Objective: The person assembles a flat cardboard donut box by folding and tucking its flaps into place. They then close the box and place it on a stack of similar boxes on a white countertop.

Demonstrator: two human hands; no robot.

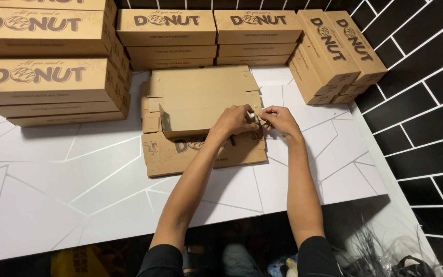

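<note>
Folding flat box flap | left hand, right hand grips pinched on it

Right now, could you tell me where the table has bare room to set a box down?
Bare white table lies front-left, between the left box stacks and the near edge, and right of the flat cardboard box. The back is crowded with stacked boxes.

Two hands, many stacked boxes
</note>
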